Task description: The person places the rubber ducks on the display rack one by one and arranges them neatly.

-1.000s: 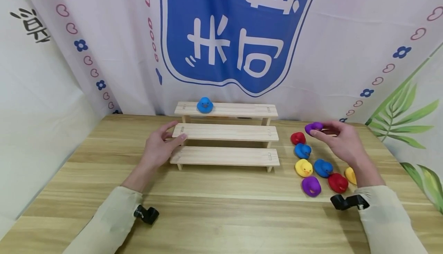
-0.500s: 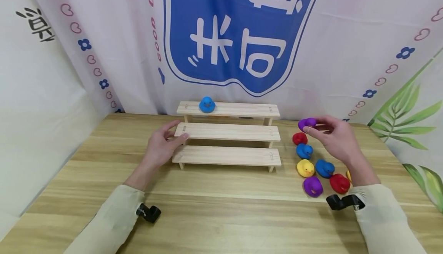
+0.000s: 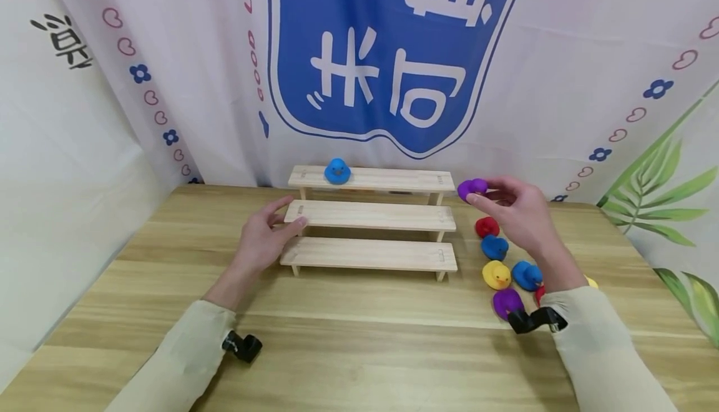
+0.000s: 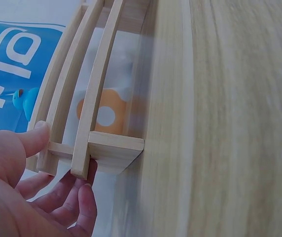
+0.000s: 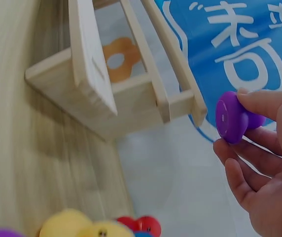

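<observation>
The counter (image 3: 359,353) is stripy wood. On it stands a wooden shelf (image 3: 367,215) with three steps, a blue duck (image 3: 337,172) on top. To its right sit a red duck (image 3: 487,227), two more blue ducks (image 3: 494,247), a yellow duck (image 3: 497,274), a purple duck (image 3: 506,302), and peeking bits of red (image 3: 540,293) and yellow (image 3: 591,282).

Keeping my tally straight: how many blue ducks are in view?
3: one blue duck on the top shelf; a second blue duck on the table, in front of a red duck; a third blue duck right of a yellow duck. The right arm may hide others.
</observation>
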Available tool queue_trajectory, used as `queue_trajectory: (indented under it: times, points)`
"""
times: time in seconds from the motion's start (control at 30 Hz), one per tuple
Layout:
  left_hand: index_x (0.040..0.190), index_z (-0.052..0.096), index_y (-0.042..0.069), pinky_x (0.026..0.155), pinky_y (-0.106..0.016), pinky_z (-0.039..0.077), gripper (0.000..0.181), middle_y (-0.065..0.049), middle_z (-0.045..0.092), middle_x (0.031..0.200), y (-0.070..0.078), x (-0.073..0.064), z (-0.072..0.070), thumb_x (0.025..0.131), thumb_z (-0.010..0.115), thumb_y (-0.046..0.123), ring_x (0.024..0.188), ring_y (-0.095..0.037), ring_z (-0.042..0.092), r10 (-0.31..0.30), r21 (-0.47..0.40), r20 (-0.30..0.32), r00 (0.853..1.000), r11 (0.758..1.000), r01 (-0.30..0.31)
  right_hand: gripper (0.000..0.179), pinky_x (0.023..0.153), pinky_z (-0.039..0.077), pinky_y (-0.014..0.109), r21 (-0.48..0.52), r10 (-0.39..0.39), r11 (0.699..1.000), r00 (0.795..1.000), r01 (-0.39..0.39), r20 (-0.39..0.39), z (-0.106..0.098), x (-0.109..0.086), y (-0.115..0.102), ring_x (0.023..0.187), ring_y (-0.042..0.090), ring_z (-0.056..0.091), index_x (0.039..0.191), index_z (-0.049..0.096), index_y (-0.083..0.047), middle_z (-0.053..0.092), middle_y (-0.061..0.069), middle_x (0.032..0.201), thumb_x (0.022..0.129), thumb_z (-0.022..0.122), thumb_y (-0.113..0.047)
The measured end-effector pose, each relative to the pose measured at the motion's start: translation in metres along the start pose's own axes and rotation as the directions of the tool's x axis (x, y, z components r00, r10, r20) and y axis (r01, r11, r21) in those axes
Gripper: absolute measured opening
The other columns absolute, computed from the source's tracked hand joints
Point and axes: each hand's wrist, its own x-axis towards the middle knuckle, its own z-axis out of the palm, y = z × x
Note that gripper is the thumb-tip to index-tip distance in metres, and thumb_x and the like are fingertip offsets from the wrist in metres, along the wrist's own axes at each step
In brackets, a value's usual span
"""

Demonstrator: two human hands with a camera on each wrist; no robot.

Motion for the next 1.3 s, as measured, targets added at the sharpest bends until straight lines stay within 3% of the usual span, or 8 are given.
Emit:
queue_trajectory:
  times: [0.37,0.87,1.3]
  points:
    - [0.151,0.040,0.030,0.084,-0.030,0.048,0.071,-0.012,0.060,0.130,0.000,0.001,-0.001,0.090,0.069,0.048,0.115,-0.027,0.057,-0.006,0.011,0.004,1.000,1.000,0.006,0.065,0.083,0.052,0.027,0.077,-0.040,0.996,0.999,0.039,0.009,0.018,0.008,-0.023,0.108,0.023,0.060,0.132,0.060,-0.017,0.063,0.007,0.123,0.084,0.068,-0.060]
    - [0.151,0.040,0.030,0.085,-0.032,0.047,0.071,-0.012,0.059,0.130,-0.001,0.001,-0.002,0.089,0.069,0.050,0.117,-0.027,0.055,-0.001,0.016,0.001,1.000,1.000,0.001,0.053,0.084,0.051,0.030,0.163,-0.118,0.980,0.993,0.115,0.006,0.042,0.017,-0.046,0.103,0.023,0.060,0.124,0.065,-0.017,0.065,0.003,0.117,0.085,0.073,-0.052]
    - [0.150,0.041,0.030,0.081,-0.028,0.048,0.069,-0.012,0.061,0.127,-0.001,0.002,-0.001,0.090,0.070,0.047,0.115,-0.026,0.056,0.005,0.003,0.003,1.000,1.000,-0.005,0.048,0.084,0.051,0.035,0.138,-0.094,0.987,0.994,0.086,0.052,0.049,0.026,-0.061,0.106,0.020,0.059,0.121,0.064,-0.025,0.064,-0.002,0.119,0.084,0.072,-0.054]
